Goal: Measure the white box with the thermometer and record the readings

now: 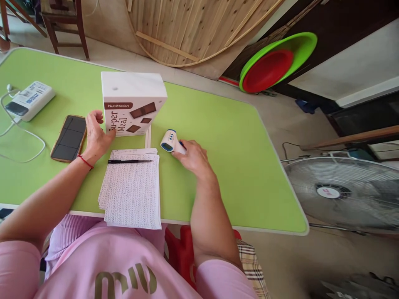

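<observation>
A white box (134, 86) marked "NutriMotion Su-per Meal" stands upright on the green table. My left hand (97, 135) is at its lower left edge, thumb overlapping the printed front and bent fingers against the side; their exact contact is partly hidden. In my right hand (195, 157) is a white and blue infrared thermometer (172, 141), gripped by its handle, its small screen towards me. Between my forearms lie handwritten paper sheets (134, 191) with a black pen (129, 161) across their top. Just left of my left hand rests a smartphone (69, 137) in a brown-edged case.
At the table's left is a white power bank (33, 99) with a looping white cable (42, 143). A large floor fan (328, 192) stands beyond the right edge of the table (249, 178). Green and red basins (268, 70) lean at the back, near a round wooden board (193, 29).
</observation>
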`<control>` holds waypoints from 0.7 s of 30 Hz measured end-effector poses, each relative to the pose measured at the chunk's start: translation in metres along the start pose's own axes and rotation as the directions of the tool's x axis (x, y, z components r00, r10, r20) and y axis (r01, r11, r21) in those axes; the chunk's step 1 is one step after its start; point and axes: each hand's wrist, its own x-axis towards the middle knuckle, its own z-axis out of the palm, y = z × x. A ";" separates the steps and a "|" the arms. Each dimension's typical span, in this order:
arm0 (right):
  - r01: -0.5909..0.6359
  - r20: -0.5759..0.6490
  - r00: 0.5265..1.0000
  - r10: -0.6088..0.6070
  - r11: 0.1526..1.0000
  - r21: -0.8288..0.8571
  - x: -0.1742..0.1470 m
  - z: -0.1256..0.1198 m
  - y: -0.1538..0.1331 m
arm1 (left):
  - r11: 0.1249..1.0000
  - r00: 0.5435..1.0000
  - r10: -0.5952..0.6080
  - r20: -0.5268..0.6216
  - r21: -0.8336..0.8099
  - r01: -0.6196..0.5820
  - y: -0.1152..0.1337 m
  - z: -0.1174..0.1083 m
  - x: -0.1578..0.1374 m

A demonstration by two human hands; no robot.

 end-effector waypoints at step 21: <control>0.622 -0.045 0.781 -0.622 0.772 0.128 -0.030 -0.008 -0.048 | 0.965 0.715 0.066 0.696 0.139 -0.224 0.036 -0.010 -0.009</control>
